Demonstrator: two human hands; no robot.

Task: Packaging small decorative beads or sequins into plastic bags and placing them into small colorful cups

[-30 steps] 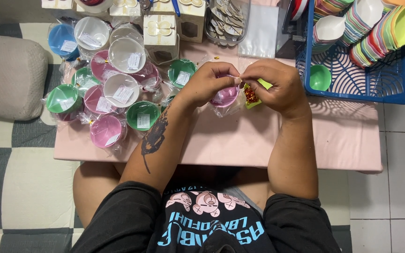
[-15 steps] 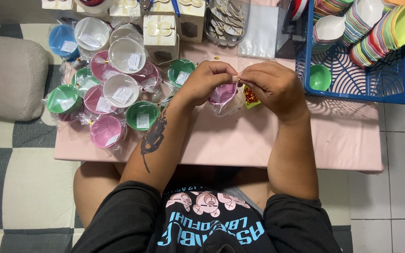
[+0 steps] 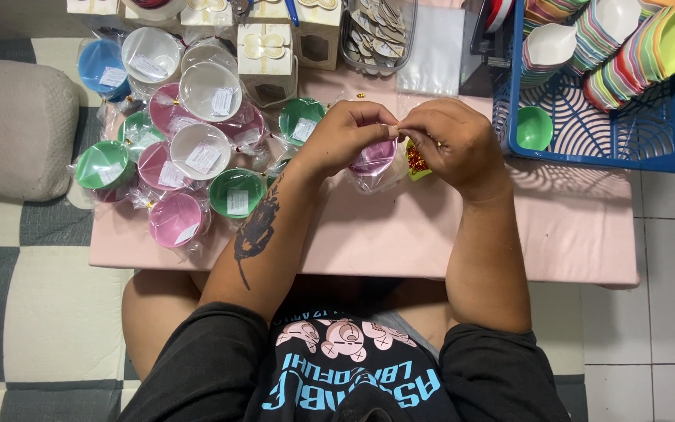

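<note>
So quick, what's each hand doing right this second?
Left hand: closed, pinching the neck of the clear bag around a pink bowl.
Right hand: closed, fingertips pinched at the same bag neck.

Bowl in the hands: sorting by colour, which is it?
Pink bowl, in clear wrap, between both hands; head view.

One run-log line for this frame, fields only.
left hand: pinching bag top | right hand: pinching bag top | item: bagged pink bowl | surface: pink table

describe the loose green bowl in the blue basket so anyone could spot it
Start at the blue basket at the pink table's right end. On its floor, left of the stacked bowls, lies the small green bowl, the only unstacked, unwrapped one.
</note>
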